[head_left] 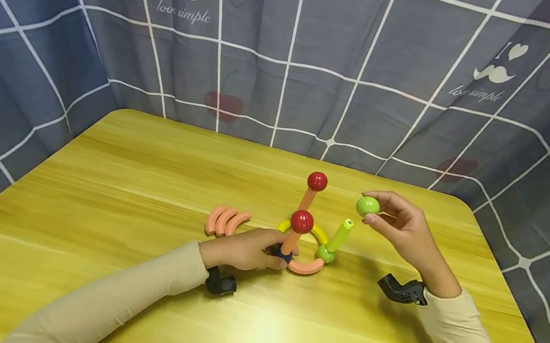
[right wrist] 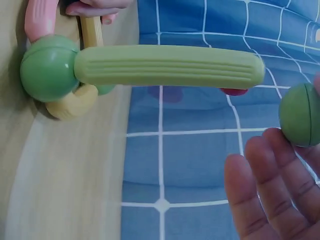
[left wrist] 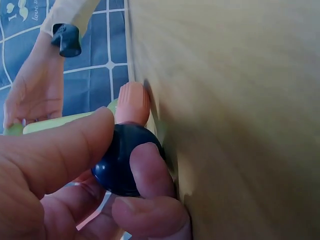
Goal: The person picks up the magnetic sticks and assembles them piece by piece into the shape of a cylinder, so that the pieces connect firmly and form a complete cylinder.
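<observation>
A ring of curved rods and balls stands on the table. My left hand (head_left: 246,248) grips the dark blue ball (left wrist: 122,162) at the ring's near left corner; an orange stick (head_left: 290,242) topped by a red ball (head_left: 302,222) rises from it. Between thumb and fingertips, my right hand (head_left: 403,229) pinches a green ball (head_left: 367,206), held just above and apart from the bare top of an upright green stick (head_left: 339,238). That stick rises from another green ball (head_left: 325,254). An orange curved rod (head_left: 306,267) and a yellow curved rod (head_left: 319,234) meet at this lower ball.
Three loose orange curved rods (head_left: 223,222) lie side by side left of the ring. At the back, a second red ball (head_left: 317,181) tops an orange stick (head_left: 307,200). A grey-blue checked curtain (head_left: 251,79) hangs behind and beside the wooden table (head_left: 158,166).
</observation>
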A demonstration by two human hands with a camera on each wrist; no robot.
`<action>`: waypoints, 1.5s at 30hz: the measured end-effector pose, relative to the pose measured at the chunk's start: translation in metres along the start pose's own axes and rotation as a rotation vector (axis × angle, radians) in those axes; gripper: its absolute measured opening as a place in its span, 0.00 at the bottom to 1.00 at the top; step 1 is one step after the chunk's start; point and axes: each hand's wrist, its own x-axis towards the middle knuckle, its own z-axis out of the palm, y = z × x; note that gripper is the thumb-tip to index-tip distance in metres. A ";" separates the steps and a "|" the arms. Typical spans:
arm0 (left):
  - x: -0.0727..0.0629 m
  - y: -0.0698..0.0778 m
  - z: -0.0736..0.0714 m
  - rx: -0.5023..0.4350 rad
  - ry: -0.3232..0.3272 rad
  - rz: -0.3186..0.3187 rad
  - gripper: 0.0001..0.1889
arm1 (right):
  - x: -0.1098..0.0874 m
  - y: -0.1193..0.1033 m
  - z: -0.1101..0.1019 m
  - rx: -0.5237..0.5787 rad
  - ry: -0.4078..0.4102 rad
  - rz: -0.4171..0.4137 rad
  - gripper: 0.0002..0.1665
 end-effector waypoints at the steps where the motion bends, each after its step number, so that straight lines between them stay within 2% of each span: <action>1: -0.001 -0.001 -0.001 -0.004 0.000 0.002 0.18 | 0.000 -0.001 0.001 -0.018 0.002 -0.012 0.21; 6: -0.002 -0.004 -0.004 -0.033 -0.002 0.015 0.18 | 0.000 -0.003 0.005 -0.052 -0.005 -0.078 0.26; 10: -0.002 -0.004 -0.005 -0.063 -0.004 0.007 0.17 | -0.001 0.000 0.009 -0.112 -0.058 -0.082 0.23; 13: -0.002 -0.004 -0.004 -0.076 -0.002 0.005 0.17 | -0.002 0.002 0.010 -0.157 -0.097 -0.070 0.23; 17: -0.002 -0.007 -0.004 -0.092 0.002 0.004 0.17 | -0.002 0.005 0.009 -0.156 -0.149 -0.053 0.30; 22: -0.002 -0.009 -0.006 -0.104 0.009 0.000 0.18 | 0.000 0.020 0.010 -0.125 -0.284 0.062 0.37; 24: -0.001 -0.008 -0.006 -0.110 0.014 -0.015 0.17 | -0.001 0.030 0.012 -0.128 -0.342 0.106 0.34; 27: -0.001 -0.008 -0.005 -0.113 0.020 -0.031 0.16 | -0.004 0.041 0.017 -0.138 -0.406 0.151 0.24; 29: -0.001 -0.008 -0.005 -0.117 0.021 -0.038 0.16 | -0.005 0.045 0.021 -0.140 -0.428 0.174 0.16; 32: 0.000 -0.008 -0.005 -0.128 0.025 -0.041 0.16 | -0.005 0.046 0.025 -0.131 -0.436 0.204 0.11; 39: 0.000 -0.010 -0.004 -0.209 0.048 -0.067 0.19 | -0.006 0.045 0.028 -0.126 -0.437 0.211 0.11; 45: -0.003 -0.004 -0.007 -0.279 0.166 -0.140 0.23 | -0.008 0.045 0.033 -0.103 -0.447 0.175 0.10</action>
